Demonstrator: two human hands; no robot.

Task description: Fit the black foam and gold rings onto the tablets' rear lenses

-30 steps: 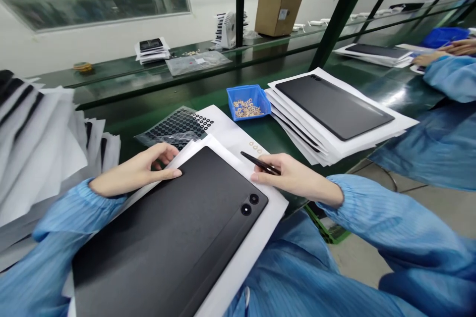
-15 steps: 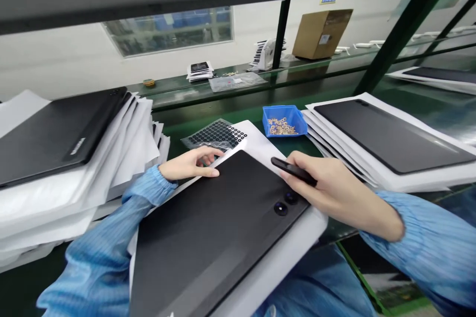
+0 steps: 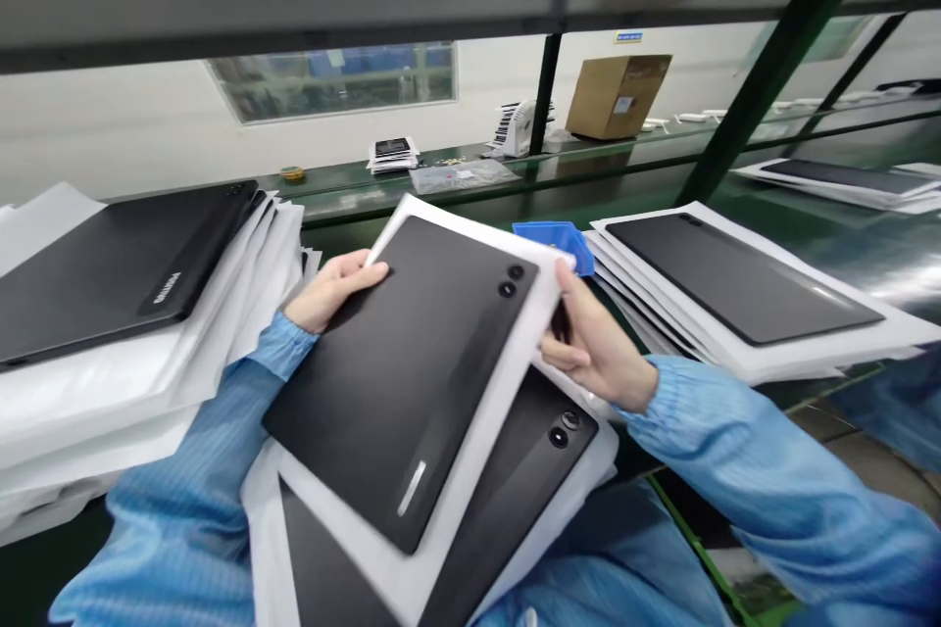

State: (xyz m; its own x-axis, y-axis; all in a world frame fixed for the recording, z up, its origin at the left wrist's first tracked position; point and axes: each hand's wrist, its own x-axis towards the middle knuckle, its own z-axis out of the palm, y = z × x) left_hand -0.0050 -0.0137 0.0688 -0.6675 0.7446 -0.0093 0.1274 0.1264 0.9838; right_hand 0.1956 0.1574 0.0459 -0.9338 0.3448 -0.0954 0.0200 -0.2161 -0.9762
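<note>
A black tablet back cover (image 3: 419,353) with two round camera rings lies on a white foam sheet (image 3: 470,500), both raised and tilted. My left hand (image 3: 334,289) grips their left edge, thumb on top of the cover. My right hand (image 3: 595,338) pinches the sheet's upper right corner, and a slim dark tool (image 3: 561,321) shows partly in its curled fingers. Beneath is another black tablet back cover (image 3: 540,441) on its own white sheet, near my lap and partly hidden by the raised one.
A tall stack of white sheets (image 3: 169,362) carries a black cover (image 3: 110,265) at left. On the right lies another stack with a cover (image 3: 742,274) on top. A blue bin (image 3: 563,237) stands behind my right hand. A shelf edge (image 3: 294,5) runs overhead, with a slanted green post (image 3: 779,69).
The top cover and its white sheet have been lifted and shifted up, uncovering another cover below. My right hand has closed on the sheet's corner, and the dark tool has turned into the palm.
</note>
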